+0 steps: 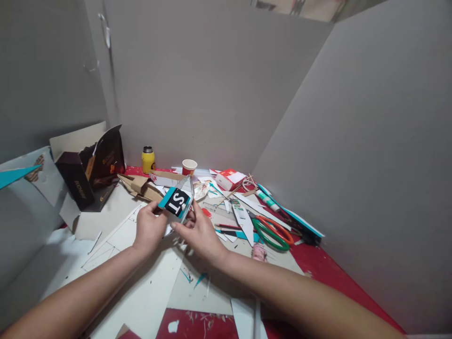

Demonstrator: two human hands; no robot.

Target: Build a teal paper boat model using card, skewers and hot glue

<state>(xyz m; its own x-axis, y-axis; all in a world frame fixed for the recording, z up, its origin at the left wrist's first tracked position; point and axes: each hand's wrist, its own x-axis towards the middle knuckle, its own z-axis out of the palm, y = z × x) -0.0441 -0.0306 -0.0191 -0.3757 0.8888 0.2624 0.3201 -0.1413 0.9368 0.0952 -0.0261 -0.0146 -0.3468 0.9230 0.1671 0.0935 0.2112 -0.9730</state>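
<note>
Between my two hands is a small folded cardboard piece (177,202), teal and black with large white letters "ST" and a grey pointed end. My left hand (150,227) is closed on its left edge, thumb and fingers near the teal corner. On the right side, my right hand (202,233) grips the lower edge with bent fingers. The piece is held tilted above the white board (141,278). Some of my fingertips are hidden behind it.
Scissors with green and orange handles (271,233) lie right of my hands among paper scraps and pencils. Behind stand a paper cup (189,165), a yellow bottle (148,160) and a dark open box (88,176). Grey walls enclose the red table (318,268).
</note>
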